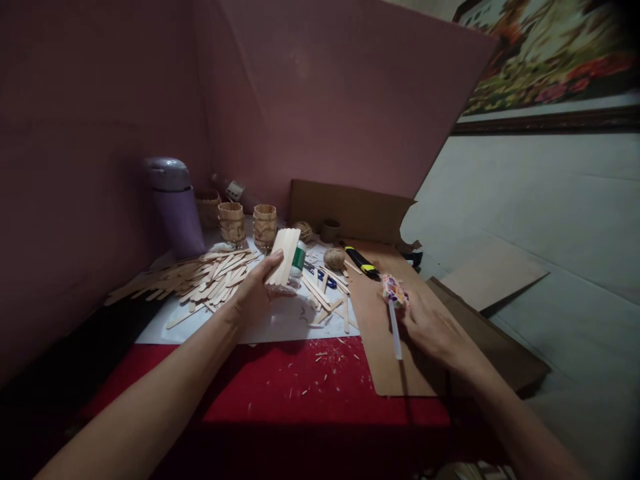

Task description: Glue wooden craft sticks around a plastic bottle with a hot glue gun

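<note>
Red table (280, 380) — left fingers (275, 259) clamp a stick panel (285, 252) beside an unreadable green label (299, 258), right fingers (408, 313) a multicoloured object (393, 291)

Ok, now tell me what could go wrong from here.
The black-and-yellow cutter lies just beyond the right hand; it might nick a finger if its blade is out, which I can't tell. The left hand could brush the loose stick pile and scatter it. The front twine ball might roll if bumped.

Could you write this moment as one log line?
left hand: holds stick-covered piece | right hand: holds colourful object with pale rod | nearby: twine ball, purple bottle, loose sticks
</note>
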Tool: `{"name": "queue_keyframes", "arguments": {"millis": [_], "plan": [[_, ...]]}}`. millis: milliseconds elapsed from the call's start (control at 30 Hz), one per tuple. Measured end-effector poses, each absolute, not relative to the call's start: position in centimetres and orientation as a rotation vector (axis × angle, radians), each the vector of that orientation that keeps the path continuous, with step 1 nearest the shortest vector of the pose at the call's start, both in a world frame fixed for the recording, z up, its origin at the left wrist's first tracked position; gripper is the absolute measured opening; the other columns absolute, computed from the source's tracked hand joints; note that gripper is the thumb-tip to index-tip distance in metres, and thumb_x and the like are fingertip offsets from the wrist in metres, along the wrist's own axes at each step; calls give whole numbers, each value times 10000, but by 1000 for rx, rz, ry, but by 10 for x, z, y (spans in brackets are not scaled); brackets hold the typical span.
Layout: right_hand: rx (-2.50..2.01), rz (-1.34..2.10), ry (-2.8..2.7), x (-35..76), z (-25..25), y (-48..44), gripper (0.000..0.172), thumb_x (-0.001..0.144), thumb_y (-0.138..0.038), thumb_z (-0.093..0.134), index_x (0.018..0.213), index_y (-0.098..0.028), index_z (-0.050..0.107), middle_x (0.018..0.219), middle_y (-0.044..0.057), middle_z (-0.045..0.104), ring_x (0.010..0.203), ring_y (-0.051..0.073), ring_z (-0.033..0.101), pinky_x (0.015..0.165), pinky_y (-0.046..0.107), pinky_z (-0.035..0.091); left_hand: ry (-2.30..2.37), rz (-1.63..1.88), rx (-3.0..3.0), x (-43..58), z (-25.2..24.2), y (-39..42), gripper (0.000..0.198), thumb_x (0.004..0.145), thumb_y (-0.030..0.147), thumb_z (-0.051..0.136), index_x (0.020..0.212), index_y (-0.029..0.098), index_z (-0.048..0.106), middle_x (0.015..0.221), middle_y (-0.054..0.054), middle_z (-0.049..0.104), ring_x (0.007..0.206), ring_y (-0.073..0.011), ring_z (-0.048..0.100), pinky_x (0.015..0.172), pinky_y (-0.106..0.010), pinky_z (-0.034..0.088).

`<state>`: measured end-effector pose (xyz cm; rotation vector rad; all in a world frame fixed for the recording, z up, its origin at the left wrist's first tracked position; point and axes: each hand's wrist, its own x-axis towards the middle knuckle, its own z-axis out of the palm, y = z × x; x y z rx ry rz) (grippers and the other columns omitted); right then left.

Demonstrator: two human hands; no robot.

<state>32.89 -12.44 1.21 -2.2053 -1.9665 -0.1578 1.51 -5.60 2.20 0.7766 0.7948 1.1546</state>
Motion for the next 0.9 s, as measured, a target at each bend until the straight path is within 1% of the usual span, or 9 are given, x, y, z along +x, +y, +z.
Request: {"name": "queue_keyframes", "arguments": {"millis": [100, 200, 300, 367, 467, 533, 633, 800, 900], "plan": [[-2243, -106, -2065, 344, -1, -114, 482, 981, -289, 331, 1384, -66, 474, 1298, 234, 617, 1136, 335, 623, 883, 399, 449, 750, 1347, 812, 11, 24, -51, 331, 755, 348, 690, 1017, 146, 694, 847, -62, 722, 650, -174, 667, 511, -269, 566], [-2238, -111, -2144, 348, -2, -112, 437, 974, -298, 381, 1312, -66, 530, 1262, 234, 622, 1121, 326, 617, 884, 395, 444, 745, 1387, 810, 6, 23, -48, 363, 744, 362, 709, 1044, 158, 693, 904, -57, 723, 693, -174, 670, 524, -266, 571], [-2215, -324, -2146, 331, 14, -115, 400, 913, -303, 529, 1228, -63, 588, 1182, 249, 637, 1083, 362, 604, 853, 433, 441, 728, 1389, 816, 3, 23, -48, 387, 738, 365, 714, 1066, 160, 690, 918, -58, 724, 714, -180, 673, 522, -262, 565], [-2087, -421, -2128, 308, 30, -115, 290, 893, -260, 552, 1102, -88, 656, 1087, 227, 663, 1028, 358, 605, 833, 443, 434, 712, 1376, 833, 4, 25, -50, 386, 739, 364, 710, 1064, 156, 689, 896, -61, 724, 714, -183, 675, 530, -262, 563], [-1745, -91, -2163, 262, 45, -99, 225, 929, -241, 497, 932, -183, 714, 1009, 126, 701, 918, 252, 628, 771, 349, 437, 721, 1352, 837, 9, 28, -55, 365, 727, 354, 709, 1028, 150, 684, 809, -52, 714, 663, -181, 667, 544, -273, 562], [-1672, 134, -2224, 233, 45, -80, 212, 886, -174, 523, 789, -178, 712, 882, 100, 710, 803, 209, 626, 713, 314, 422, 741, 1310, 835, 12, 27, -57, 362, 719, 361, 705, 1012, 152, 675, 779, -44, 703, 630, -179, 657, 544, -285, 560], [-1726, 228, -2230, 201, 33, -54, 191, 818, -74, 533, 779, -149, 704, 862, 122, 713, 804, 213, 625, 707, 310, 399, 775, 1236, 861, 15, 22, -58, 381, 713, 402, 701, 1000, 156, 656, 762, -36, 684, 607, -175, 644, 523, -287, 546], [-1781, 285, -2162, 180, 16, -37, 176, 783, -47, 582, 917, -111, 676, 880, 158, 708, 835, 248, 641, 678, 304, 399, 755, 1204, 921, 18, 13, -57, 449, 695, 429, 733, 1049, 170, 636, 829, -35, 688, 653, -178, 663, 489, -248, 504], [-1774, 323, -2098, 183, 15, -32, 172, 755, -34, 587, 890, -106, 665, 907, 177, 703, 867, 267, 644, 696, 317, 413, 724, 1199, 912, 19, 13, -56, 451, 702, 420, 732, 1060, 166, 631, 832, -39, 688, 648, -173, 654, 485, -248, 502]]}}
